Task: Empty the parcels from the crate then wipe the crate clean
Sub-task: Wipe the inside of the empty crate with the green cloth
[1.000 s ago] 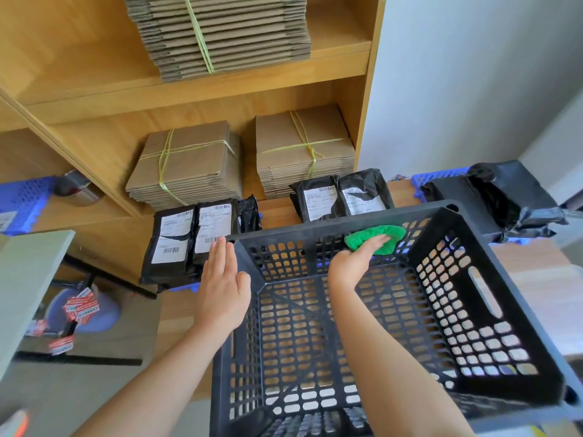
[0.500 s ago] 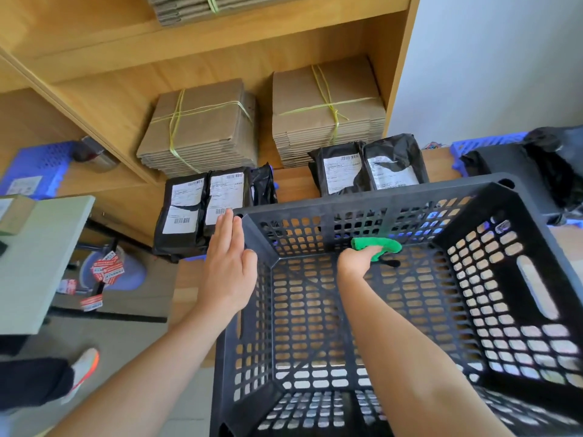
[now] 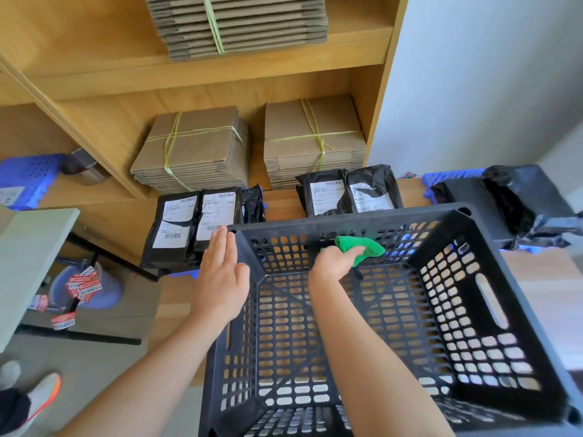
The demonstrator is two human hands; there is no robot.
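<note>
My right hand (image 3: 334,263) is inside the black crate (image 3: 492,313), fingers curled round a green cloth (image 3: 362,247) and pressing it against the inner face of the far wall, just under the rim. My left hand (image 3: 220,275) is released and flat, fingers straight and together, the palm laid against the outside of the crate's left wall near the far left corner. The crate stands right in front of me on a light wooden surface that shows through its slotted floor and sides. The parcels lie outside it, just beyond the far rim: a row of black label-faced parcels (image 3: 189,225) past my left fingertips, and a pair of black parcels (image 3: 347,197) further right, leaning against a tied cardboard stack (image 3: 312,140). A second tied cardboard stack (image 3: 192,149) sits to its left on the same wooden shelf (image 3: 110,86), and a taller bundle of flattened cardboard (image 3: 236,23) rests on the board above. Off to the right, more black-wrapped bundles (image 3: 504,203) lie on a blue tray (image 3: 448,178). At the far left a blue basket (image 3: 25,178) and a metal can (image 3: 82,167) sit in a lower compartment, with a grey tabletop (image 3: 28,263) nearer to me, red-and-white labels (image 3: 82,283) below it, and a shoe (image 3: 41,392) on the floor.
</note>
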